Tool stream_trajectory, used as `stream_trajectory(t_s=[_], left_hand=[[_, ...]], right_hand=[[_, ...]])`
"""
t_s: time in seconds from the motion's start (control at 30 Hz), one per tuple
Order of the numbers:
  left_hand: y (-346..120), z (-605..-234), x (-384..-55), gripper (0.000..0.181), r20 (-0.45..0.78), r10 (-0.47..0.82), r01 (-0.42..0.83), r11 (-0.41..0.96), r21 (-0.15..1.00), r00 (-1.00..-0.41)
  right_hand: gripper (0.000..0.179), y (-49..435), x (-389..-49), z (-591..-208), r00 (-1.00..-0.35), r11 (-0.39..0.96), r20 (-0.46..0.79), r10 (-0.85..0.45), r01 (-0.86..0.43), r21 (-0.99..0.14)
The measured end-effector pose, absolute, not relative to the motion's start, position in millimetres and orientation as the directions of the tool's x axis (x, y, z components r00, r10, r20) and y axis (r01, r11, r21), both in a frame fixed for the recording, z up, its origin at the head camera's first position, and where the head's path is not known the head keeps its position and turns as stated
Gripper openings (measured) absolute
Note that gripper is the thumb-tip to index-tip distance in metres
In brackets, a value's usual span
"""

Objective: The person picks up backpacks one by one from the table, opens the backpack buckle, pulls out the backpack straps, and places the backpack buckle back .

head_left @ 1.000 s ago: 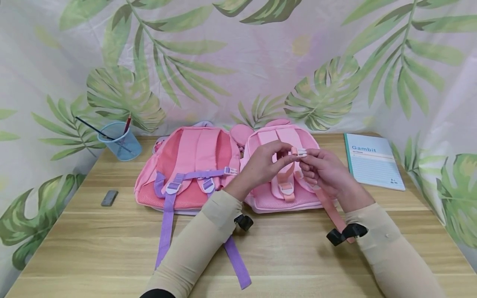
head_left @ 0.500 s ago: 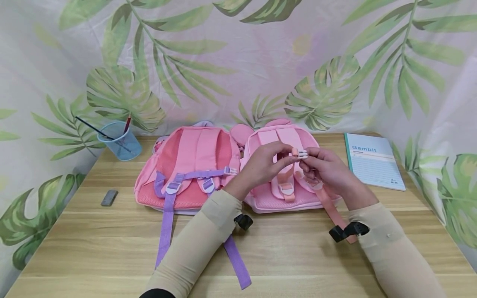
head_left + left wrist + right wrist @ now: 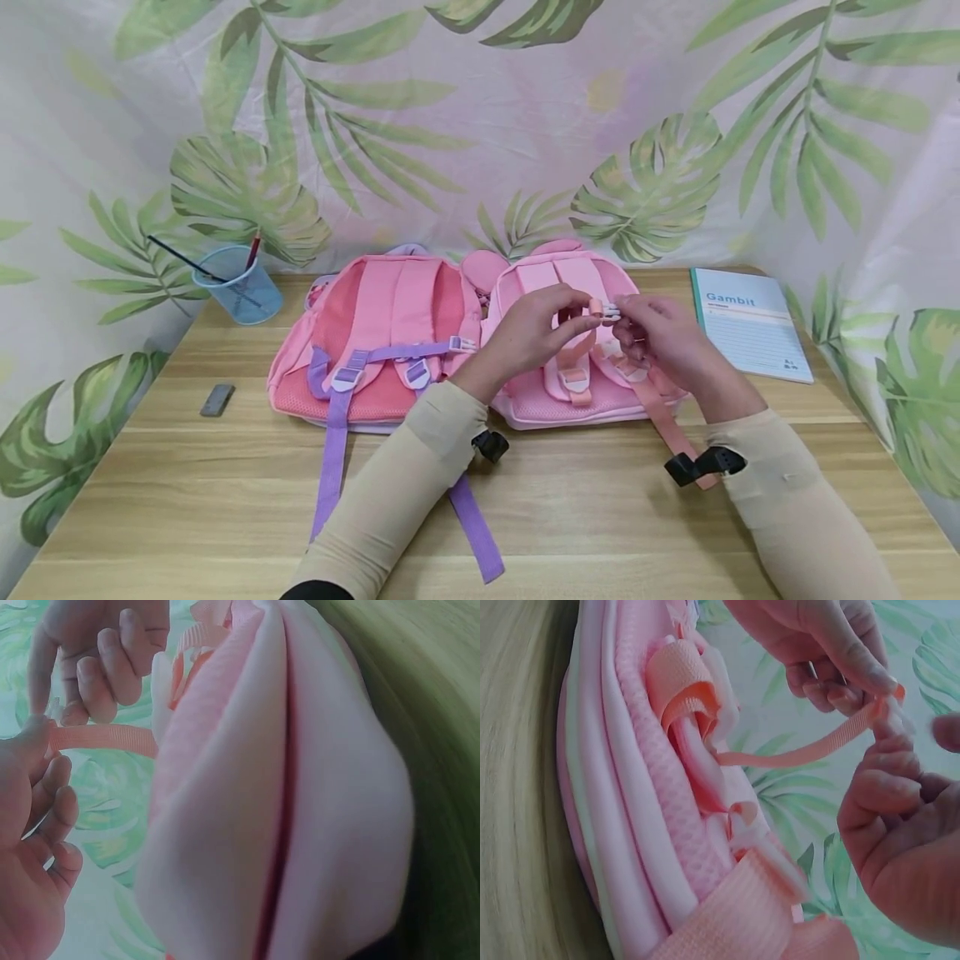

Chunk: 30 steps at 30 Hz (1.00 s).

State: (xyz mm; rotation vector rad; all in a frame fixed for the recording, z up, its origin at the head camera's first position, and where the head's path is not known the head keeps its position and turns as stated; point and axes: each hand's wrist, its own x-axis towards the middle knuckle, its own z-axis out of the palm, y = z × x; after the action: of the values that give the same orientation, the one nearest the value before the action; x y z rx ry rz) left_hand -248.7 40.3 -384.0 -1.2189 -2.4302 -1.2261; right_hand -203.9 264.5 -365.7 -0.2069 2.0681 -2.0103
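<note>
My left hand (image 3: 536,327) pinches the orange webbing strap (image 3: 105,739) at a white side-release buckle (image 3: 610,312) with exposed prongs. On the buckle's other side is my right hand (image 3: 666,337), its fingertips at the prongs. In the right wrist view its lower fingers (image 3: 885,780) touch the buckle from below, while another fingertip stands a little apart; whether it pinches the buckle is unclear. Below both hands lies the light pink backpack (image 3: 525,408), straps up, with orange strap ends (image 3: 576,379). The left forearm hides part of its left edge.
A coral-pink backpack (image 3: 397,292) with purple straps (image 3: 336,467) lies against the left side of the pink one. Further left are a blue mesh pen cup (image 3: 247,296) and a grey eraser (image 3: 217,400). A notebook (image 3: 753,325) lies at the right.
My right hand has drawn slightly back and right along the buckle prongs, and its upper finger has lifted. The left hand keeps its hold on the strap. The view has shifted slightly.
</note>
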Motion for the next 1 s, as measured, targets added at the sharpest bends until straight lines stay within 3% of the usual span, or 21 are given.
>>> stream_trajectory(t_s=[0.13,0.3,0.47,0.8,1.0], left_hand=[[40.9,-383.4,-248.8,0.025,0.417,0.614,0.706,0.354,0.614,-0.67],[37.2,-385.9,-250.2,0.037,0.226,0.644,0.617,0.482,0.621,-0.731],[35.9,-395.2,-253.7,0.035,0.086,0.657,0.578,0.585,0.568,-0.749],[38.5,-408.9,-254.5,0.019,0.062,0.652,0.594,0.642,0.484,-0.755],[39.4,-412.0,-253.2,0.019,0.046,0.658,0.602,0.656,0.455,-0.752]], right_hand=[[0.028,262.5,-204.1,-364.8,-0.962,0.055,-0.083,-0.261,0.071,-0.996],[0.031,264.0,-205.1,-366.1,-0.961,-0.027,-0.092,-0.261,0.103,-0.994],[0.032,264.6,-206.3,-366.2,-0.961,-0.051,-0.109,-0.256,0.126,-0.991],[0.036,263.7,-206.2,-366.9,-0.961,-0.069,-0.086,-0.264,0.108,-0.992],[0.037,267.0,-202.7,-363.9,-0.955,-0.186,-0.044,-0.292,0.102,-0.977]])
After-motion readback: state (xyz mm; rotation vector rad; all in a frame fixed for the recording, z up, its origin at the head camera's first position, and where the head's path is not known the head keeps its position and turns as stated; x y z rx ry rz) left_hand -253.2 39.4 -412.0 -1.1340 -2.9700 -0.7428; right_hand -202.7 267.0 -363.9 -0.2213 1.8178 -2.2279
